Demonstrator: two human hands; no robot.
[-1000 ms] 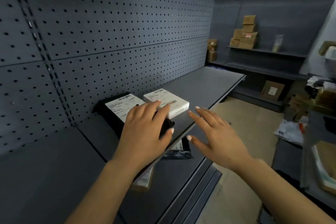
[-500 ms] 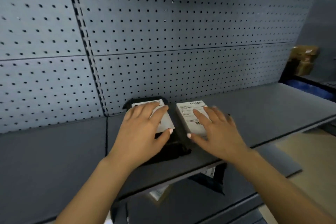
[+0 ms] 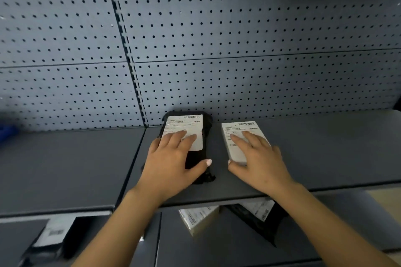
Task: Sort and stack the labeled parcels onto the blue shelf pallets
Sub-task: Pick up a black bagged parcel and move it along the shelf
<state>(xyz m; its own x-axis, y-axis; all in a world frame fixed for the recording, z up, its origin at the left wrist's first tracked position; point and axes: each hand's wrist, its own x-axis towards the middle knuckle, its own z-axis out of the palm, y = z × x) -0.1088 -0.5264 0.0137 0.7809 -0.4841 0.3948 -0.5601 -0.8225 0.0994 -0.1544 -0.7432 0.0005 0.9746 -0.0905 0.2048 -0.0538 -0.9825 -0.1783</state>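
Left hand (image 3: 171, 158) flat on black mailer bag (image 3: 196, 159), fingers straight, no grip. Right hand (image 3: 258, 158) flat on white labelled box (image 3: 236, 130), not gripping either. Both parcels lie on grey shelf (image 3: 325, 147), apart, near pegboard wall (image 3: 238, 28). Risk: soft bag may bunch under push; box may skew under flat palm, so row becomes uneven.

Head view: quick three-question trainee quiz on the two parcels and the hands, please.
1. True or false: the left hand lies flat on the black parcel.
2. The white box lies: A) atop the black parcel; B) beside it, apart, on the same shelf; C) on the floor.
3. Fill in: the ___ hand touches the white box.
Key: 1 true; 2 B; 3 right hand.
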